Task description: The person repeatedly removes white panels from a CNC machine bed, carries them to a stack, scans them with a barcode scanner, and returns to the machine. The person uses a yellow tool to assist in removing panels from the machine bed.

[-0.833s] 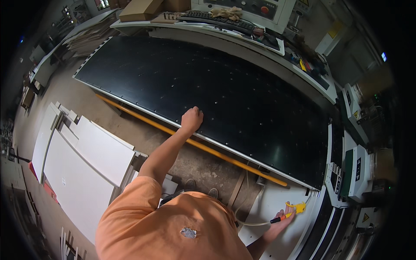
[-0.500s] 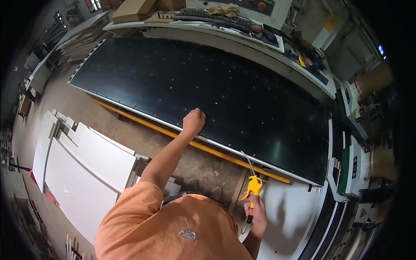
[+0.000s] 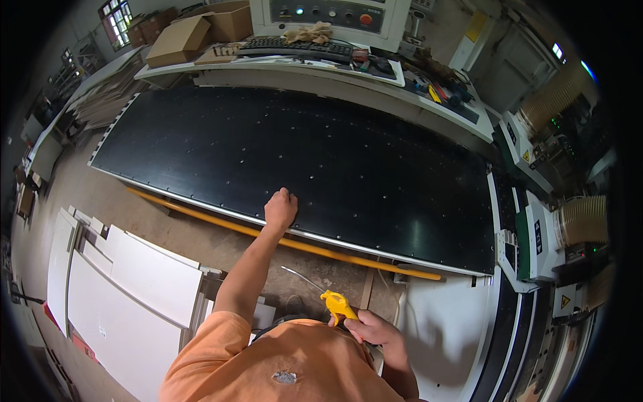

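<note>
My left hand (image 3: 281, 208) is closed in a fist and rests on the near edge of a long black table top (image 3: 201, 147) dotted with small holes. No object shows in that fist. Low on the right, in front of my body, my right hand (image 3: 373, 327) is wrapped round the handle of a yellow air blow gun (image 3: 339, 305). Its thin metal nozzle (image 3: 301, 276) points up and to the left, short of the table's yellow side bar (image 3: 315, 248). Part of the gun's handle is hidden by my fingers.
White boards (image 3: 134, 308) lie stacked at the left. Behind the table, a shelf carries a keyboard (image 3: 295, 48), gloves (image 3: 309, 32) and cardboard boxes (image 3: 179, 41). A machine with ribbed hoses (image 3: 581, 221) borders the right side. A white panel (image 3: 442, 321) stands near my right arm.
My right hand has brought the blow gun left and turned its nozzle from the table edge toward the left. The view has tilted up slightly; my left fist stays on the table edge.
</note>
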A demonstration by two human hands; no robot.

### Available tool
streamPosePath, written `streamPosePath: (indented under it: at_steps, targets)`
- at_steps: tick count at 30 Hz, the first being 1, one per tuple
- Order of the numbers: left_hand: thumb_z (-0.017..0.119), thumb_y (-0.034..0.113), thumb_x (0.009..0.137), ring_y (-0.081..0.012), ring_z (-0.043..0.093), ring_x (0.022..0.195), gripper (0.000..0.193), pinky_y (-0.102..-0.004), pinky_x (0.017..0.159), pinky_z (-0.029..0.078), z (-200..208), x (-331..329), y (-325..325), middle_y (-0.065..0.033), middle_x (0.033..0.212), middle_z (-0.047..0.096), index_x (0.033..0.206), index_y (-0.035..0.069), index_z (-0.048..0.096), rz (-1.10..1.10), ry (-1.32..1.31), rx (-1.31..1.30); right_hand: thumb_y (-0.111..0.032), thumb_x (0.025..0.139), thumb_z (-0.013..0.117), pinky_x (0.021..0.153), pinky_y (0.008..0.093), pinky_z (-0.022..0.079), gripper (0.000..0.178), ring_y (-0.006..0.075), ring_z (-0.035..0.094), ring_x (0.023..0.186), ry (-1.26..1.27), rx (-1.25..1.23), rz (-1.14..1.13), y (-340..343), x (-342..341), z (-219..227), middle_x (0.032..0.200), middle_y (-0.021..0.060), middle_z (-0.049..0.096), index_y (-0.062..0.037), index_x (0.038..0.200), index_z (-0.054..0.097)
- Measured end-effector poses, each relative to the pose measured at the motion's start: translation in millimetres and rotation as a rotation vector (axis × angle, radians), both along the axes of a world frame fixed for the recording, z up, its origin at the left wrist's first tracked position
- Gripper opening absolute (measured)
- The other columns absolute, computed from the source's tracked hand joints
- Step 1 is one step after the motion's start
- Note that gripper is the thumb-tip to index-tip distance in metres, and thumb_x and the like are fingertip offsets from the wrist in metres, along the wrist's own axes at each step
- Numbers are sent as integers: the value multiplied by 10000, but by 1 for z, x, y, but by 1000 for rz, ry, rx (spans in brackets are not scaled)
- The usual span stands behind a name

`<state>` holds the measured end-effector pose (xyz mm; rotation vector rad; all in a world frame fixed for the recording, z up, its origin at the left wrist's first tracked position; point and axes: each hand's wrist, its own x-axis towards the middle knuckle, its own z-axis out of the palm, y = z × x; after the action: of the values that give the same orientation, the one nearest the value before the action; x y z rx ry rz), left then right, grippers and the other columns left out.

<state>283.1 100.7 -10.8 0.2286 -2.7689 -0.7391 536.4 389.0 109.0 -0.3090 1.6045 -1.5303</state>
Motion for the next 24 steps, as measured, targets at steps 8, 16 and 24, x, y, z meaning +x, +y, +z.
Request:
streamPosePath:
  at_steps: [8,16,24]
  targets:
    - [558,260,948,-409,675,846,241,-507,746,552,-3,3,-1,-195,884,678,895,25,577,7,52,-35,-317,1090,447,547,206,423,330,43,449,561,-33,-145,3,3,11,-10,1077,-49,647,-73,1224,625]
    - [575,273,943,-414,671,856,249,-519,745,544,-1,2,-2,-193,893,676,881,32,567,21,51,-12,-484,1096,301,420,233,360,499,76,428,458,-31,12,-562,15,7,-80,949,38,548,-47,1129,538]
    - [619,293,930,-438,657,845,261,-551,728,505,-4,-1,-3,-205,854,681,869,41,586,19,7,-89,-566,1050,397,403,255,381,477,84,428,448,4,132,-1469,84,14,-119,679,-27,467,-122,917,512]
